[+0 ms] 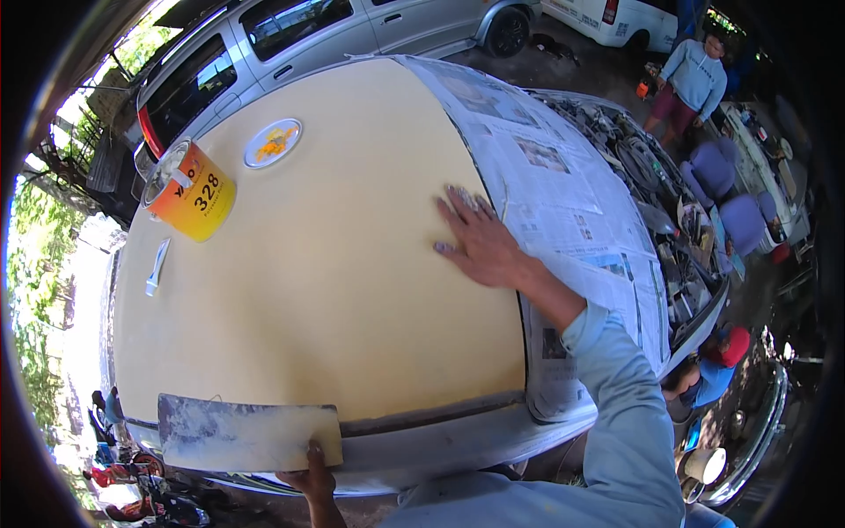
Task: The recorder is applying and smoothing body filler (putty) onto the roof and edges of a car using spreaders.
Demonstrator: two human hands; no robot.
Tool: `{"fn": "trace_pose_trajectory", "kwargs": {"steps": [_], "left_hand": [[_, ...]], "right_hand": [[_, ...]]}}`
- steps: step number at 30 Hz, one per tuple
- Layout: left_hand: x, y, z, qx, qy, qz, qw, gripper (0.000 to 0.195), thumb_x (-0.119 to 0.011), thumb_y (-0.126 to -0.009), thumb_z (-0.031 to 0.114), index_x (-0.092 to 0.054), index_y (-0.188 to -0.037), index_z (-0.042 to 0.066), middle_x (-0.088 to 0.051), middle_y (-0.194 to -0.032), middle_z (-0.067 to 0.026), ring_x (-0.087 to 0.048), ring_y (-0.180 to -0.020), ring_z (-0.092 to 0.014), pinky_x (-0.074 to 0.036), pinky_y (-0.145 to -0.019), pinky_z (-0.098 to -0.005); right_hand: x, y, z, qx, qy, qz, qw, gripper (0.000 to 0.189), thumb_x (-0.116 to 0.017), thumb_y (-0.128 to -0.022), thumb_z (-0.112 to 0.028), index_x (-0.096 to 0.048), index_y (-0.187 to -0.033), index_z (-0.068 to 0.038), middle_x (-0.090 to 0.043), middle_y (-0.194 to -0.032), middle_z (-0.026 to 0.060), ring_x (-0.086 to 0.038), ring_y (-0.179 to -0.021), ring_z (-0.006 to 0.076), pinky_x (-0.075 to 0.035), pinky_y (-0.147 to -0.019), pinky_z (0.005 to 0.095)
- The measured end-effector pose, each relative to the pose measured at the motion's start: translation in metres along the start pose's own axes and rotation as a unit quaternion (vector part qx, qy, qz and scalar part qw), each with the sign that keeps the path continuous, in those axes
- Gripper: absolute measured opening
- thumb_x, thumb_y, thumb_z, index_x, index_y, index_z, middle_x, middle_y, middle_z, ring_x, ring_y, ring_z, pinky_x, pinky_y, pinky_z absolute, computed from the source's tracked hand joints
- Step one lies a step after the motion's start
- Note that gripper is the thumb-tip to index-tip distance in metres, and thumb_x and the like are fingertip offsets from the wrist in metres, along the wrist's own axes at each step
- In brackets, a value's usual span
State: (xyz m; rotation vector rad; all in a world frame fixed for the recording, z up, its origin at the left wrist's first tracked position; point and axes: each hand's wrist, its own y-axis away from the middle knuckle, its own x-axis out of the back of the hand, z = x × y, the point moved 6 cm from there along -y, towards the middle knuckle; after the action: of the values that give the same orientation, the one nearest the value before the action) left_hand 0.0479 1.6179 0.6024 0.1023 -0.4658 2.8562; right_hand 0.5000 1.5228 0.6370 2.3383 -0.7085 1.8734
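My right hand [476, 243] lies palm down with spread fingers on the cream-coated roof panel [343, 264] of a vehicle, close to the edge of the newspaper. Whitish residue marks its fingertips. My left hand [315, 473] grips a flat rectangular board [247, 432] by its lower right corner, with the thumb on top; the board is smeared with pale dust or filler and overlaps the roof's near edge. At the far left of the roof stands an open orange and yellow can [198, 198] bearing writing. Beside it are a round lid [273, 143] with orange-yellow paste and a white-blue tube [157, 267].
Taped newspaper [561, 171] covers the windshield area. Beyond it lies an exposed engine bay [634, 148]. A silver vehicle [317, 49] is parked alongside. One person [693, 79] stands at the upper right; another in a red cap [716, 366] is low at the right. Motorcycles [165, 505] are lower left.
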Motion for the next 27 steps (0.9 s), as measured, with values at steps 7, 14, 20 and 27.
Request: {"fn": "trace_pose_trajectory", "kwargs": {"steps": [7,14,20,27], "left_hand": [[-0.017,0.001,0.014,-0.014,-0.052,-0.052,0.997,0.025,-0.067,-0.078,0.005,-0.055,-0.098,-0.005,-0.061,-0.089,-0.0096,-0.057,-0.074,-0.016,-0.050,-0.068,-0.0298],[-0.008,-0.002,0.009,0.030,-0.037,0.042,0.998,0.021,-0.067,-0.076,0.008,-0.058,-0.089,-0.006,-0.061,-0.085,-0.0073,-0.057,-0.078,-0.015,-0.048,-0.069,-0.0301],[-0.031,-0.037,0.038,0.006,-0.113,-0.114,0.987,0.035,-0.064,-0.079,0.020,-0.054,-0.101,-0.005,-0.059,-0.094,-0.0078,-0.055,-0.083,-0.018,-0.046,-0.074,-0.0338],[-0.138,-0.113,0.081,0.048,0.045,-0.225,0.972,0.019,-0.064,-0.079,0.005,-0.061,-0.096,-0.001,-0.064,-0.085,-0.0037,-0.056,-0.074,-0.010,-0.045,-0.069,-0.0251]], "right_hand": [[-0.014,-0.109,0.068,-0.077,0.020,-0.010,0.997,0.072,-0.029,-0.096,-0.052,-0.019,-0.146,-0.001,-0.017,-0.152,0.0198,-0.018,-0.140,0.0339,-0.014,-0.115,0.0443],[0.015,-0.120,0.133,-0.328,0.085,-0.029,0.940,0.066,-0.030,-0.096,-0.050,-0.030,-0.143,-0.003,-0.022,-0.149,0.0227,-0.020,-0.139,0.0372,-0.015,-0.115,0.0431],[0.015,-0.062,0.131,-0.090,-0.088,0.113,0.986,0.059,-0.041,-0.095,-0.039,-0.032,-0.142,-0.004,-0.023,-0.149,0.0243,-0.020,-0.139,0.0389,-0.018,-0.113,0.0466],[0.018,-0.093,0.131,-0.046,-0.061,0.116,0.990,0.058,-0.045,-0.094,-0.035,-0.032,-0.142,-0.004,-0.022,-0.150,0.0194,-0.031,-0.133,0.0398,-0.024,-0.110,0.0463]]}}
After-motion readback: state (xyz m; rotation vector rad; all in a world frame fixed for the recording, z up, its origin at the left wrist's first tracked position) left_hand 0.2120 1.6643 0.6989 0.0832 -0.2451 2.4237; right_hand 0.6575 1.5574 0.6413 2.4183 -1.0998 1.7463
